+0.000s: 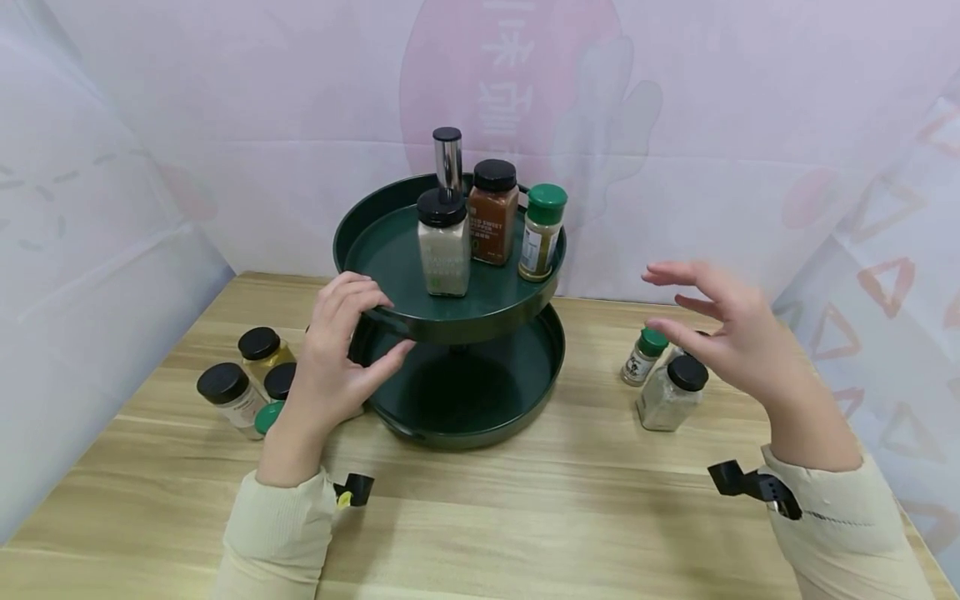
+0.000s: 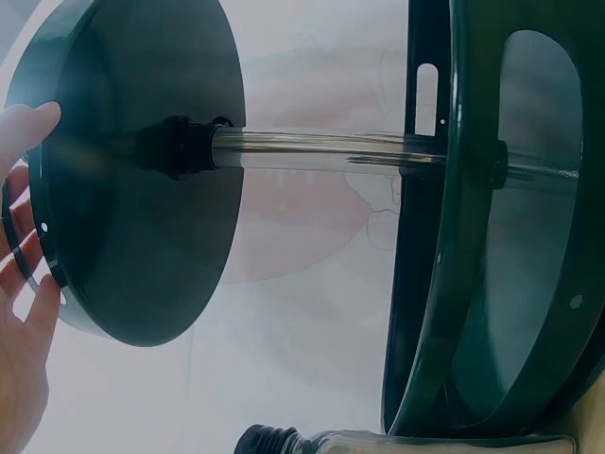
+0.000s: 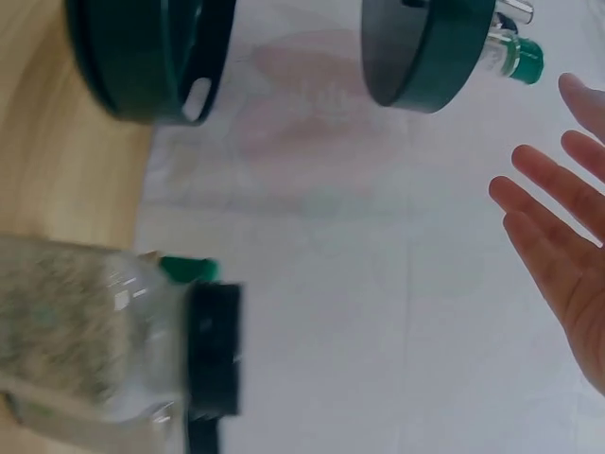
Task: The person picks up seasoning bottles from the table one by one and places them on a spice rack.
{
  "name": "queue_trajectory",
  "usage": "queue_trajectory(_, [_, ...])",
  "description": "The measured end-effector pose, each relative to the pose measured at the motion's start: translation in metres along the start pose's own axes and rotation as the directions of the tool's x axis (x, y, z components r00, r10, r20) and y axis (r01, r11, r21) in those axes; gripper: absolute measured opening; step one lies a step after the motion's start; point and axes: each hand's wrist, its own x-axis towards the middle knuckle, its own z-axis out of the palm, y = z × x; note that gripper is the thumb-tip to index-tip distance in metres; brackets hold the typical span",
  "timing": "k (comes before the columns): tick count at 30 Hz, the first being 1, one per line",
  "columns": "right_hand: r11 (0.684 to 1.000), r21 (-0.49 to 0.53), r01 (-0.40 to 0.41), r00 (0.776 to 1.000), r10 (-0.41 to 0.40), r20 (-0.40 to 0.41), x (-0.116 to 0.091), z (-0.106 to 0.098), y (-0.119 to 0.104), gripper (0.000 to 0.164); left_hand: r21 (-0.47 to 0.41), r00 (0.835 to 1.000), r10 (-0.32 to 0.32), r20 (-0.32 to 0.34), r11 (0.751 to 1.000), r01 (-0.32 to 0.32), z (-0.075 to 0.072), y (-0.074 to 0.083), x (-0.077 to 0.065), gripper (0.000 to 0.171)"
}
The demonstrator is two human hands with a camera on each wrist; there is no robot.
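Note:
A dark green two-tier round rack stands on the table. My left hand (image 1: 326, 358) grips the near left rim of its upper tray (image 1: 382, 254), fingers over the edge and thumb lower down. On that tray stand a jar of pale powder (image 1: 445, 254), a red-brown spice jar (image 1: 491, 221), a green-capped shaker (image 1: 542, 237) and a tall silver-necked container (image 1: 448, 162). Below it, the lower tray (image 1: 517, 387) shows a bare floor. My right hand (image 1: 731, 337) hovers in the air at the right, fingers spread and holding nothing, above a few spice jars.
A black-capped jar (image 1: 670, 396) and a small green-capped bottle (image 1: 641, 358) stand at the right, with another partly behind the hand. Several jars crowd the left, among them a black-capped shaker (image 1: 232, 400) and a yellow jar (image 1: 266, 354). A white cloth (image 1: 300, 192) hangs behind.

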Motion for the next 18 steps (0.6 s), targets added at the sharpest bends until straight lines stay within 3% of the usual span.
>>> queue_trajectory(6, [0.994,-0.057,-0.090,0.996,0.091,0.004,-0.028,0.005,0.017,0.063,0.000,1.000,-0.003,0.000,1.000,0.003,0.000,0.000,0.000,0.050])
queue_trajectory(13, [0.990,-0.080,-0.113,0.993,0.112,-0.023,-0.056,0.010,0.033,0.064,-0.001,1.000,-0.002,-0.003,1.000,0.002,0.001,0.000,0.001,0.050])
queue_trajectory(18, [0.984,-0.097,-0.150,0.988,0.152,0.008,-0.075,0.011,0.042,0.064,-0.004,1.000,0.003,-0.008,1.000,-0.003,0.001,0.000,0.001,0.049])
